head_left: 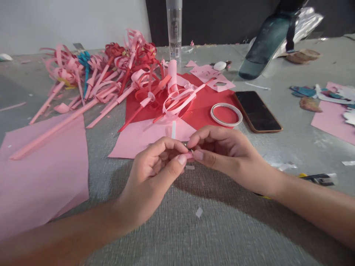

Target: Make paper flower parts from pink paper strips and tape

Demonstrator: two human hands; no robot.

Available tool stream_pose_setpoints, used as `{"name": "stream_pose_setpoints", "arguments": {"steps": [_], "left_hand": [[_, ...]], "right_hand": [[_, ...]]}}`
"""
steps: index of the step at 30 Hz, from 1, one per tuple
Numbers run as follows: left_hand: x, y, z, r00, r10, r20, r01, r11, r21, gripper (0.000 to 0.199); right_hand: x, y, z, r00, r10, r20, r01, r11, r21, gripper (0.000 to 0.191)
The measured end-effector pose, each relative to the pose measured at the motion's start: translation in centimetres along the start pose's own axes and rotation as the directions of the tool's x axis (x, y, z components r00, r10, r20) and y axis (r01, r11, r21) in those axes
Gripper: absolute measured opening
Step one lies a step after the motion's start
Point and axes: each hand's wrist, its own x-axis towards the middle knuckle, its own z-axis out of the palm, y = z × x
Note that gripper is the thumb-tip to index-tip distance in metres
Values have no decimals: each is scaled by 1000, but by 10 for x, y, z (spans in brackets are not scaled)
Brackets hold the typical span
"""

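My left hand point(156, 171) pinches a small pink paper piece point(189, 155) between thumb and forefinger. From the other side, my right hand point(230, 151) closes its thumb and fingertips on the same piece. The fingers hide most of it, so its shape is unclear. Just behind the fingertips, a bit of dark metal shows on a pink sheet point(130, 142), largely covered by my hands. A narrow white strip point(173, 130) lies on that sheet. Beyond it, curled pink paper strips point(177, 105) rest on red paper point(199, 120).
A roll of tape point(226, 114) and a phone point(257, 111) lie behind my right hand. Paper flowers with rolled stems point(111, 74) pile up at back left, near a large pink sheet point(50, 166). Two bottles, one clear point(174, 33) and one teal point(264, 46), stand behind.
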Motion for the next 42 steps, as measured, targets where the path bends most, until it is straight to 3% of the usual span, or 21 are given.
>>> {"name": "stream_pose_setpoints", "arguments": {"steps": [12,30,42], "left_hand": [[1,1,1,999,26,-33,-23,996,88,6],[1,2,1,999,36,-28,-35,999,29,4],[0,1,2,999,34,-41,-35,999,-7,6]], "right_hand": [[-3,-1,-1,999,9,-45,-19,974,-227,19],[-5,-4,-1,997,69,-45,-78,966,-247,21],[-6,-2,-1,998,45,-44,-54,969,-240,20]]}}
